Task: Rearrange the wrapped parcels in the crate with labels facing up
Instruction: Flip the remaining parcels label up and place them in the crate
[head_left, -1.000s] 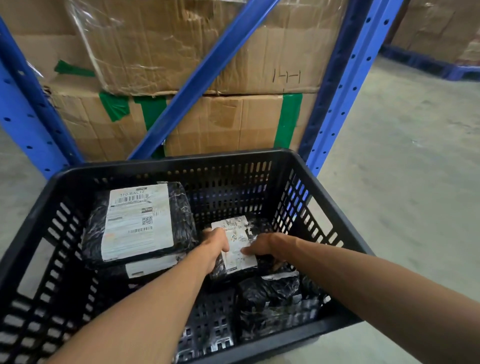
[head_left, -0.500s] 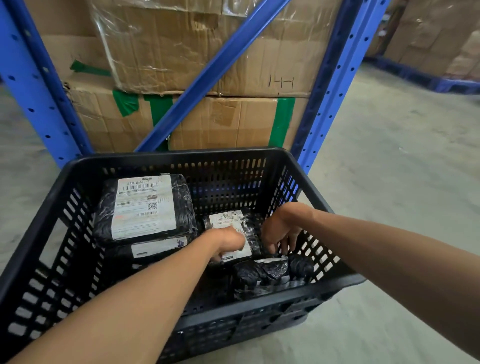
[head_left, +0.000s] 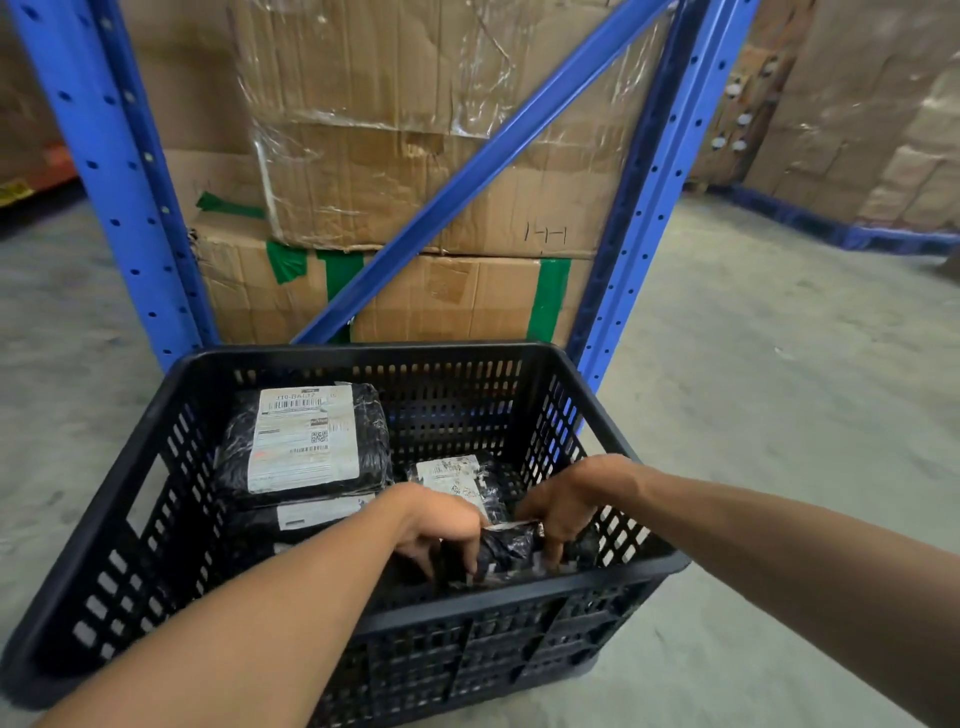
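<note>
A black slotted crate (head_left: 524, 605) stands on the floor in front of me. At its back left a large black-wrapped parcel (head_left: 306, 441) lies with its white label up, on top of a second parcel (head_left: 311, 517) whose label strip shows. A smaller parcel (head_left: 460, 480) lies label up at the middle right. Near the front right wall, my left hand (head_left: 441, 525) and my right hand (head_left: 569, 501) both grip a small black wrapped parcel (head_left: 506, 553). No label shows on its visible side.
Blue rack uprights (head_left: 111, 171) and a diagonal brace (head_left: 483, 156) stand just behind the crate, with taped cardboard cartons (head_left: 441, 296) stacked inside the rack. Concrete floor (head_left: 779, 415) lies to the right. More cartons on a blue pallet (head_left: 857, 156) are at the far right.
Both hands left the labelled small parcel and moved toward the crate's front right, closing on the small black parcel there. The view shifted so the crate sits lower and closer.
</note>
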